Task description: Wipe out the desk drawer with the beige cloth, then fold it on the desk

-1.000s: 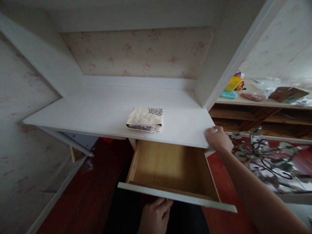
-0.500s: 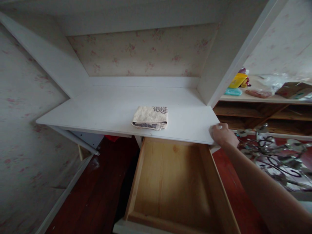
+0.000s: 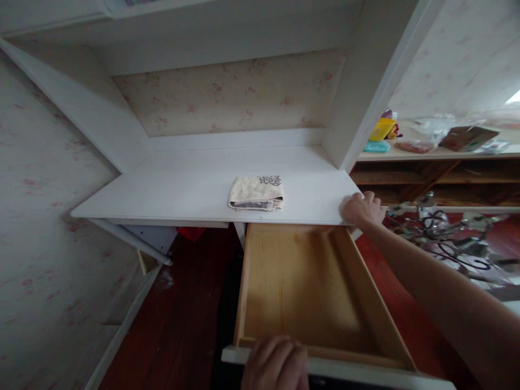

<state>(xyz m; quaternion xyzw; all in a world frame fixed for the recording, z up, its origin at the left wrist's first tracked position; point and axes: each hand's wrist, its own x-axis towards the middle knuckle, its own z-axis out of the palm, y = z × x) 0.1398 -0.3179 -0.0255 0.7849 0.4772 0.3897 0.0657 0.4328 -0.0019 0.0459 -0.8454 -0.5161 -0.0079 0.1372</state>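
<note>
A pulled-out wooden drawer [image 3: 309, 287] with a bare floor hangs under the white desk [image 3: 195, 173]. My left hand [image 3: 276, 364] is closed over the drawer's white front panel [image 3: 365, 371], knuckles up, near its left part. At the desk's right front corner, my right hand [image 3: 363, 210] grips the edge with bent fingers. Between the hands, close to the desk's front edge, lies a folded beige cloth [image 3: 257, 192] with a dark printed pattern; neither hand touches it.
White upright panels and an upper shelf frame the desk. To the right, a wooden shelf unit [image 3: 406, 174] carries a yellow container [image 3: 382, 130], plastic bags and a box [image 3: 467, 138]. A metal chandelier [image 3: 447, 233] stands beside my right arm. Papered wall [image 3: 40, 244] bounds the left.
My left hand has come into view and taken hold of the drawer front. The right hand stays on the desk corner. The camera view has shifted, so the drawer front appears higher.
</note>
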